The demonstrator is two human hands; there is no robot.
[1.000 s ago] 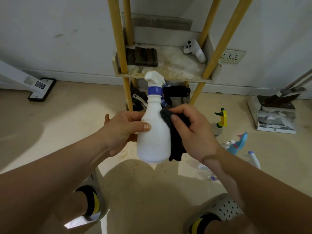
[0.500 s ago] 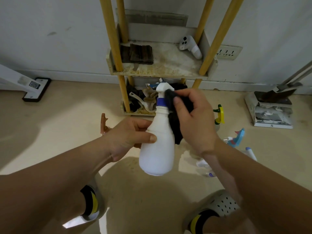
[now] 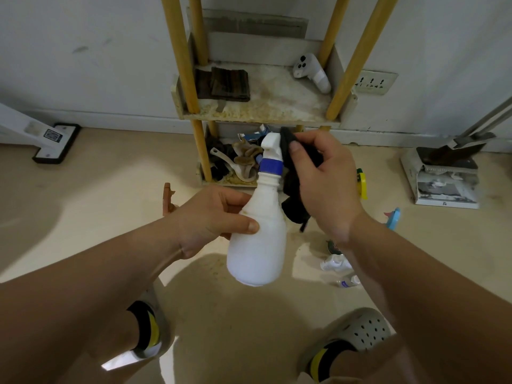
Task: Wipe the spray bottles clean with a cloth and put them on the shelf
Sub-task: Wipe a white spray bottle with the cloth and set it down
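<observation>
yellow bottle on floor behind right hand, near shelf.

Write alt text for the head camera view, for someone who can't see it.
A person's left hand holds a white plastic spray bottle with a blue collar while the right hand presses a black cloth against its nozzle. Behind stands a yellow-posted, stained shelf; more spray bottles lie on the beige floor at right.
</observation>
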